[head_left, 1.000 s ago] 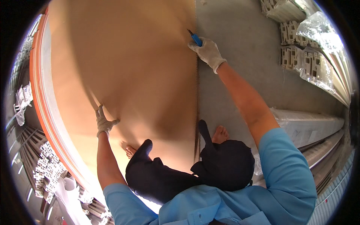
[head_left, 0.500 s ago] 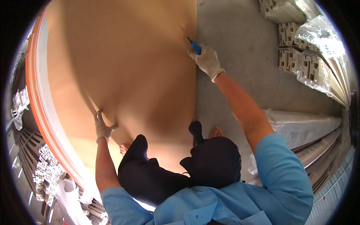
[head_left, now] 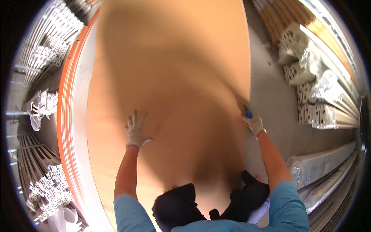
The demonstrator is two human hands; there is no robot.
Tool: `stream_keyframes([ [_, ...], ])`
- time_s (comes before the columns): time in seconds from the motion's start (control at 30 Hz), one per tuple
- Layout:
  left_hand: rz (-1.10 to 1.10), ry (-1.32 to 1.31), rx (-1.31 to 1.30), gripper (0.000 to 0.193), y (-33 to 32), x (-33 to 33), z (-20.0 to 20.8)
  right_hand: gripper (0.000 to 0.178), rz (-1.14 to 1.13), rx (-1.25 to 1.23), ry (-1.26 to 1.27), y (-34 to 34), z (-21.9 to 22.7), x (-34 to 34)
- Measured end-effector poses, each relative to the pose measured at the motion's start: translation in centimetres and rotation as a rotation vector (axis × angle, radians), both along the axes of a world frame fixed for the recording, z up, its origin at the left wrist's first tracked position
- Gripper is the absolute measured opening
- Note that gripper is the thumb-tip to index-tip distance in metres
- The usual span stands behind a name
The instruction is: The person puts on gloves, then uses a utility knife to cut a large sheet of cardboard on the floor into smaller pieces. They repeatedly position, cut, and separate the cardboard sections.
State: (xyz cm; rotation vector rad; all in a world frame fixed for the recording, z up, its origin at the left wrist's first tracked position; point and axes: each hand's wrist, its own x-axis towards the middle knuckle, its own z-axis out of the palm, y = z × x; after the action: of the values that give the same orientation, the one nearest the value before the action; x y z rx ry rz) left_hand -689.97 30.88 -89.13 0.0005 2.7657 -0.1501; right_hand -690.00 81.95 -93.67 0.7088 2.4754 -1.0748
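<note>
A large brown cardboard sheet [head_left: 174, 58] lies flat on the floor under me. My left hand [head_left: 135, 131], in a pale glove, is spread over the sheet's left half, with its fingers apart and nothing in them. At the right edge of the sheet, my right hand [head_left: 254, 124], gloved too, is closed round a blue utility knife [head_left: 248, 112]. The dark tip of the knife points forward and left, over the sheet beside the edge. Whether the tip touches the cardboard cannot be made out.
An orange and white striped border [head_left: 69, 96] runs along the left side. Bundles of pale profiles [head_left: 309, 114], partly in plastic, lie at the right, with a long wrapped package [head_left: 317, 166] nearer. Racks of profiles [head_left: 50, 193] stand at the left. Grey floor [head_left: 266, 89] borders the sheet.
My right hand has come back toward me along the sheet's right edge, still holding the knife. My left hand has moved forward, fingers now spread wider. The view has shifted.
</note>
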Motion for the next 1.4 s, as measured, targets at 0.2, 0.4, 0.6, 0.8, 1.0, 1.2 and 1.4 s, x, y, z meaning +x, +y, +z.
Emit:
stream_keyframes([
  [0.2,-0.092,-0.273,-0.006,0.124,-2.9,-4.7,0.4,0.044,-0.021,0.461,-0.212,-1.9,2.2,-1.0],
  [0.4,-0.118,-0.273,0.003,0.126,-4.3,-4.9,0.6,0.039,-0.052,0.599,-0.133,-5.0,12.9,-2.3],
  [0.6,-0.124,-0.303,0.028,0.124,-4.1,-5.1,1.7,0.033,0.051,0.698,0.047,-6.7,21.2,-5.8],
  [0.8,-0.202,-0.238,0.072,0.108,-5.4,-5.8,-0.3,0.036,0.086,0.519,0.043,-9.6,19.9,-12.8],
  [1.0,-0.159,-0.224,0.035,0.082,-5.9,-8.9,-4.4,0.042,0.102,0.415,0.315,-9.0,14.2,-28.7],
  [1.2,-0.376,-0.202,0.007,0.077,-6.9,-8.7,-5.4,0.058,-0.15,0.503,0.583,-2.2,11.0,-51.1],
  [1.4,-0.494,-0.014,0.133,0.065,-7.0,-10.4,-4.2,0.063,-0.288,0.412,0.639,5.5,12.8,-70.0],
])
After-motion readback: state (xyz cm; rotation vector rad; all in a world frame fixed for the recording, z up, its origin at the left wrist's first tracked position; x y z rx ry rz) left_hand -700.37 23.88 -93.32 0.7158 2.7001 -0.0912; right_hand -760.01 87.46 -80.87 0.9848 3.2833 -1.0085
